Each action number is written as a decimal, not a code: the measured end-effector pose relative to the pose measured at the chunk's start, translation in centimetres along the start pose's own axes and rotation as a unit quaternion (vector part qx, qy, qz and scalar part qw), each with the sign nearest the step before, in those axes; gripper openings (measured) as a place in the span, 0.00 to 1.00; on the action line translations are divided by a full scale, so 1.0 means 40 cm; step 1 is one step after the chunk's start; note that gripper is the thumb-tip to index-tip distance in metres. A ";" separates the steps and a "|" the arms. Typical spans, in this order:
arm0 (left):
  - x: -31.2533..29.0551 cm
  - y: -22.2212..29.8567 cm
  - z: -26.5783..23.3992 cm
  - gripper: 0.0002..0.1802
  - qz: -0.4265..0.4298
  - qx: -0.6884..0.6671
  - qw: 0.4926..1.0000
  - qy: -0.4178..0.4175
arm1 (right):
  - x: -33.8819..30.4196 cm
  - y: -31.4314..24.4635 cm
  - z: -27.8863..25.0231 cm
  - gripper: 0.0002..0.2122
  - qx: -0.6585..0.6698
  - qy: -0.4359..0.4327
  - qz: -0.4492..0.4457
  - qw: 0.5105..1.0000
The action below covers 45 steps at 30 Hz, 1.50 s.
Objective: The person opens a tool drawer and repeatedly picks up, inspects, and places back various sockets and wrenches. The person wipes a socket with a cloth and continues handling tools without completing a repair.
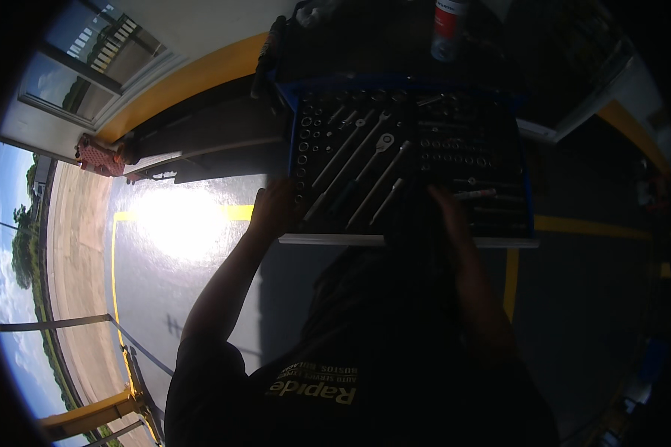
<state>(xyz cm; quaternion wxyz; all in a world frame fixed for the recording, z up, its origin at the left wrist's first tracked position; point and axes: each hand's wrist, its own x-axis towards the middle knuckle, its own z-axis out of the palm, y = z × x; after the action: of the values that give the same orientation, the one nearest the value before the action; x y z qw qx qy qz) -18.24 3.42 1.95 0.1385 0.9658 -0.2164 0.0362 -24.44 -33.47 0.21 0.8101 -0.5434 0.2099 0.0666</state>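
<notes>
Blue flanks the open tool drawer (335, 240); beyond it I see one spray can (446, 37). Inside it I count one large ratchet (384, 141), near rows of sockets (458, 159). My left hand (274, 207) is at its left edge, my right hand (447, 207) over its right half; shadow hides both grips, so I cannot tell. Grey, yellow-lined floor (171, 290) spreads left of it.

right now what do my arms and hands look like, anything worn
The left hand looks bare, no glove showing; the sleeve above is short and dark. The right hand is deeply shadowed, its sleeve edge unclear. The dark shirt bears pale lettering.
</notes>
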 end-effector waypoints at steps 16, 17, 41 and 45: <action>0.015 -0.015 0.005 0.15 0.004 0.062 0.998 -0.019 | -0.019 -0.032 0.007 0.22 -0.013 0.013 0.029 0.999; 0.016 -0.003 -0.020 0.14 -0.010 0.053 0.998 -0.030 | -0.033 -0.049 0.015 0.24 -0.019 0.012 0.043 0.999; -0.006 0.453 -0.022 0.16 0.085 -0.257 0.961 0.050 | -0.095 -0.033 0.110 0.25 -0.088 0.004 -0.108 0.990; 0.006 0.458 -0.065 0.11 0.088 -0.321 0.942 0.041 | -0.096 -0.035 0.137 0.27 -0.078 0.065 -0.054 0.993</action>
<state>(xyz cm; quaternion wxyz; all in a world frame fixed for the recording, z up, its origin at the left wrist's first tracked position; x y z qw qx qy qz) -25.87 -11.83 9.09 0.4466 0.8447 -0.2944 0.0166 -25.98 -28.61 4.75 0.7525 -0.6185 0.2265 0.0029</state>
